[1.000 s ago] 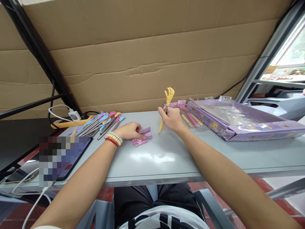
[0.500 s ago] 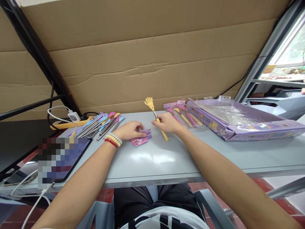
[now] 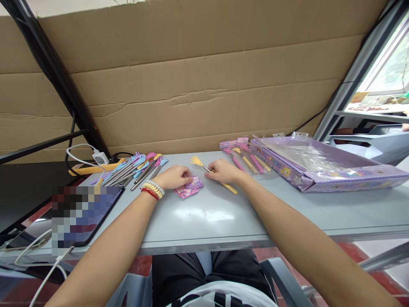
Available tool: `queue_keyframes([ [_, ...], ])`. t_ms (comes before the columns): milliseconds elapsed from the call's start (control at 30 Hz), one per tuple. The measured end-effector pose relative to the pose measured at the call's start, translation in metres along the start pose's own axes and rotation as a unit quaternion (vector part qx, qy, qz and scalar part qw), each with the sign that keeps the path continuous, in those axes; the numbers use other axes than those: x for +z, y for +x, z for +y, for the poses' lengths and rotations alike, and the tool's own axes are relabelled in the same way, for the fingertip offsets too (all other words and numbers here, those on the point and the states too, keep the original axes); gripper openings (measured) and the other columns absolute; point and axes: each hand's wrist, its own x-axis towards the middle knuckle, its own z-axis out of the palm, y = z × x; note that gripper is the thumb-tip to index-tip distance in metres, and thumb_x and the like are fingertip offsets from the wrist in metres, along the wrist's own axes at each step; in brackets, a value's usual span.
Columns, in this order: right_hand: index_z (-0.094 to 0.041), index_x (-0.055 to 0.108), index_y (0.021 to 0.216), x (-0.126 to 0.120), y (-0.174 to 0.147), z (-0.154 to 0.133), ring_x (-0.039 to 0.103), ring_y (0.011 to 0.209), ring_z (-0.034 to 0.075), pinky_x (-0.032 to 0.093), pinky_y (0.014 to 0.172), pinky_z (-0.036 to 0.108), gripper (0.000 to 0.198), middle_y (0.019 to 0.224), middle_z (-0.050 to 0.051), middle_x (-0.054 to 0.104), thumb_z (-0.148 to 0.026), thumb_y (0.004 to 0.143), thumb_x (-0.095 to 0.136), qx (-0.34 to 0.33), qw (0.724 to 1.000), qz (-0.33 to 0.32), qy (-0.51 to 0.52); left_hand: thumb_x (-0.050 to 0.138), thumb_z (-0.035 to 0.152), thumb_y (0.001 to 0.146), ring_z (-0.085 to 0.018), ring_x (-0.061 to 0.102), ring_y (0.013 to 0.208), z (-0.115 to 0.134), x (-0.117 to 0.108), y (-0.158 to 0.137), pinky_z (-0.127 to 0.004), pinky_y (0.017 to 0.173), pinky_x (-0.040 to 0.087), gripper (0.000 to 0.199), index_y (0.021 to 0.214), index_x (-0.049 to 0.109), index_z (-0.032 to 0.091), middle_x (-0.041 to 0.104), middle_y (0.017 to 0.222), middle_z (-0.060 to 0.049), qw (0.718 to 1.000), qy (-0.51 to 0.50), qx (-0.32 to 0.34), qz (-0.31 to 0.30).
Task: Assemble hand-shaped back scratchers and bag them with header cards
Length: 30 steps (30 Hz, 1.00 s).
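Observation:
My right hand (image 3: 224, 172) is closed around a yellow back scratcher (image 3: 230, 188) with a metal shaft and a hand-shaped head. It lies low over the grey table, its head pointing up and left. My left hand (image 3: 175, 176), wearing coiled bands at the wrist, pinches a pink printed card (image 3: 194, 182) at the edge of a small pile on the table. To the left, a heap of loose back scratchers (image 3: 134, 167) in blue, pink and yellow lies with metal shafts showing. Several bagged back scratchers (image 3: 249, 160) with pink header cards rest beyond my right hand.
A purple open box (image 3: 348, 177) holding clear plastic bags stands at the right. At the left lie a tablet (image 3: 99, 213), a white charger (image 3: 100, 157) and cables. Brown cardboard (image 3: 204, 94) walls the back of the table (image 3: 204, 221).
The yellow back scratcher has tipped from raised to nearly flat, its head dropping down and left. My left hand has stayed at the cards, where the top card has settled lower.

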Motion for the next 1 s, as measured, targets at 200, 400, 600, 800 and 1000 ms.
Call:
queue_keyframes([
  [200,-0.018,0.056,0.062,-0.001,-0.002,-0.003,0.043,0.056,0.012,0.026,0.055,0.025,0.030,0.055,0.001,0.053,-0.039,0.082,0.050,-0.027,1.000,0.006,0.005,0.051,0.043,0.080,-0.020,0.059,0.086,0.004,-0.001,0.000,-0.031,0.076,0.044,0.039,0.108,0.058,0.017,0.063,0.099,-0.007,0.993,0.035,0.007,0.114],
  [400,-0.019,0.063,0.069,0.000,-0.003,-0.005,0.043,0.056,0.012,0.027,0.056,0.025,0.032,0.060,0.001,0.058,-0.039,0.087,0.046,-0.053,0.998,0.010,0.023,0.055,0.041,0.080,-0.022,0.056,0.102,0.001,0.003,0.001,-0.032,0.081,0.046,0.049,0.124,0.051,0.018,0.052,0.121,-0.009,0.976,0.025,0.008,0.215],
  [600,-0.019,0.064,0.075,0.002,-0.003,-0.006,0.042,0.055,0.012,0.026,0.055,0.026,0.032,0.063,0.003,0.059,-0.038,0.089,0.043,-0.055,0.998,0.012,0.016,0.051,0.037,0.084,-0.022,0.058,0.096,-0.004,0.004,0.003,-0.032,0.081,0.046,0.033,0.110,0.061,0.018,0.060,0.110,-0.009,0.981,0.049,0.015,0.187],
  [800,-0.019,0.057,0.067,0.003,-0.001,-0.006,0.041,0.055,0.012,0.027,0.055,0.026,0.035,0.058,0.001,0.055,-0.039,0.090,0.040,-0.064,0.997,0.029,0.027,0.047,0.030,0.087,-0.019,0.060,0.086,-0.006,0.001,0.006,-0.030,0.077,0.044,0.025,0.098,0.067,0.019,0.066,0.094,-0.006,0.970,0.034,0.009,0.240],
  [1000,-0.018,0.053,0.067,0.001,0.001,0.005,0.044,0.057,0.013,0.028,0.054,0.025,0.042,0.063,0.002,0.056,-0.050,0.089,0.038,-0.010,0.998,-0.005,0.061,0.044,0.031,0.088,-0.021,0.061,0.086,-0.005,-0.006,0.005,-0.030,0.073,0.042,0.027,0.094,0.068,0.019,0.068,0.092,-0.007,0.956,0.054,-0.049,0.284],
])
